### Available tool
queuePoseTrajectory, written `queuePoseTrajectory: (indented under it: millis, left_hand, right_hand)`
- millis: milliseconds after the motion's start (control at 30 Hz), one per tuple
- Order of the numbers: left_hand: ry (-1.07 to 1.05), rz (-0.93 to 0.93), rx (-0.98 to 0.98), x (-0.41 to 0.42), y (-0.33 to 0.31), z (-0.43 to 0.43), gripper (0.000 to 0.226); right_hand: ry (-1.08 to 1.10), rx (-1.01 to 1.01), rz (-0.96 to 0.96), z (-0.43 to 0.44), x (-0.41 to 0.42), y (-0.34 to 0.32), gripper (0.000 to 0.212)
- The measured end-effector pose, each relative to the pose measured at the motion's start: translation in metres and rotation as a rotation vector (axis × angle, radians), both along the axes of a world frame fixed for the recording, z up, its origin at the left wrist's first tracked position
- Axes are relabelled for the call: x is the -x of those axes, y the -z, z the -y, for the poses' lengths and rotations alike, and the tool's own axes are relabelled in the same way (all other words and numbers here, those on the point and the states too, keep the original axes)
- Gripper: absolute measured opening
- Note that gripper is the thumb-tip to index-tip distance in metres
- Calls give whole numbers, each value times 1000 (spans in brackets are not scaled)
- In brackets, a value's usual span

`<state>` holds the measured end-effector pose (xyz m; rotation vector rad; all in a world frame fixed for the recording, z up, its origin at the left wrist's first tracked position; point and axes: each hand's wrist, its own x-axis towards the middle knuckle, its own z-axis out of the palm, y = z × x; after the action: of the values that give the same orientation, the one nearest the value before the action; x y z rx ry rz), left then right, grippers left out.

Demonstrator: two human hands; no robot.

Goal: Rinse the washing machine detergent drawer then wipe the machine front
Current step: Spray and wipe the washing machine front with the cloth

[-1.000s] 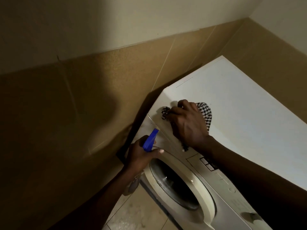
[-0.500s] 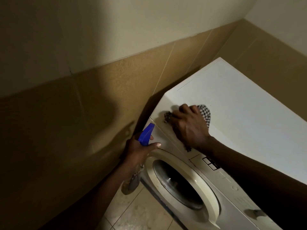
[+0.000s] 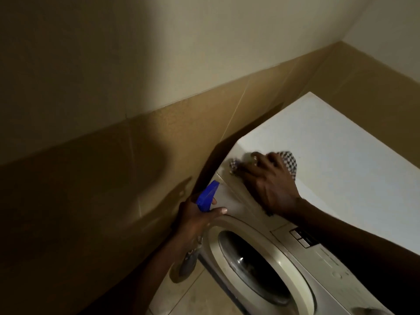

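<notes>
A white front-loading washing machine [image 3: 336, 155] fills the lower right, its round door [image 3: 259, 262] facing down-left. My right hand [image 3: 270, 185] presses a black-and-white checked cloth [image 3: 289, 162] against the machine's top front corner, above the detergent drawer front [image 3: 227, 198]. My left hand [image 3: 195, 219] grips a spray bottle with a blue trigger head [image 3: 208, 196], held beside the machine's left edge; the bottle's clear body [image 3: 188, 260] hangs below the hand.
A tan tiled wall [image 3: 113, 189] stands close on the left and behind the machine. A control panel with small buttons [image 3: 302, 237] lies right of the door. Tiled floor [image 3: 193, 296] shows below.
The view has shifted, so the machine sits lower right in frame. My right hand has slid the cloth slightly along the top front corner. My left hand still holds the bottle.
</notes>
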<state>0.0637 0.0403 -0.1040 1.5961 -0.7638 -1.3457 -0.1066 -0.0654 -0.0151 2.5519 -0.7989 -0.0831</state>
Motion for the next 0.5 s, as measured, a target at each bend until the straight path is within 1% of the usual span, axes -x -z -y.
queuePoseTrajectory:
  millis: [67,133,233,333,400,500]
  left_hand:
    - [17,20,5,-4,-1,2,31]
    - [27,22,34,-7,-2,6,32]
    - [47,28,83,-7,-3,10,31]
    - [54,35,70,-12,3,11,30]
    - [53,57,63,-18,12,8,33]
    - [71,60,36,-27,22,5,35]
  right_hand:
    - [-80,-16,-123,-11,16,7,38]
    - [-76,0,-172,-3,12,4,37]
    - [-11,75,-111,24,-29,-2,41]
    - [68,149,3,49,-70,-9,28]
    - [89,180,46,52,-80,-4,22]
    - [38,152,-62,42,-75,24,29]
